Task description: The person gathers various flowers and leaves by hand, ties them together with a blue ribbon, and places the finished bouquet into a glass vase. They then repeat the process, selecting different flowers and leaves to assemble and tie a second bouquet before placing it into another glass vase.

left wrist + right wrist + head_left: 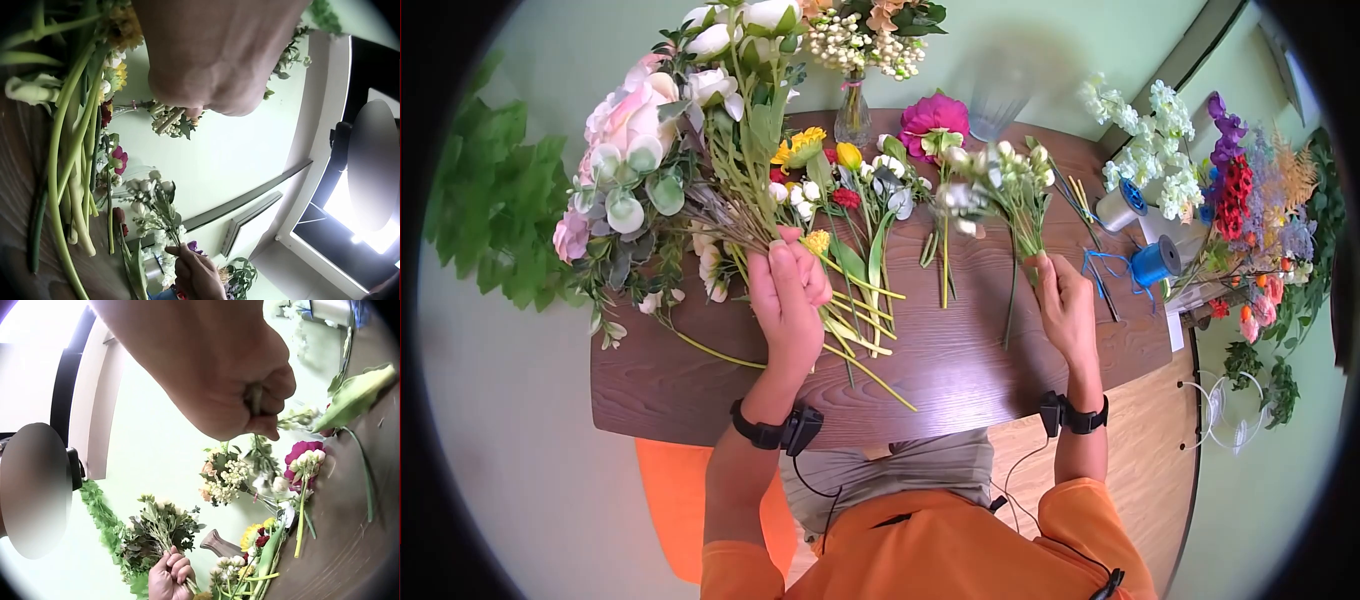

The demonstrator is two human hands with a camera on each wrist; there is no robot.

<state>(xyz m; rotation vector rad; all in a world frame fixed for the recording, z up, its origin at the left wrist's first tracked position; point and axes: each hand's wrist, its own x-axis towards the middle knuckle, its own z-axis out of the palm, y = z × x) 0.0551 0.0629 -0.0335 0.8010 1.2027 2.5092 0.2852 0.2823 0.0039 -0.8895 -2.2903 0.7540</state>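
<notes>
My left hand [788, 295] grips the stems of a large bouquet of pink roses [632, 122], white flowers [712, 85] and grey-green leaves, raised over the table's left side. In my right hand [1064, 305], thumb and fingers pinch a small bunch of white buds [1000, 180], its heads pointing up and left. The right wrist view shows the fingers of my right hand [250, 387] curled round the stems, and the bouquet [159, 528] in the other hand. Between the hands, loose stems [865, 320] lie on the table, apart from both bunches.
On the brown table [690, 395] lie a magenta flower [934, 125], yellow flowers [800, 148] and red ones. A glass vase of flowers [853, 115] and a clear vase [997, 105] stand at the back. A silver spool [1116, 208], a blue spool [1155, 262] and more flowers are at the right.
</notes>
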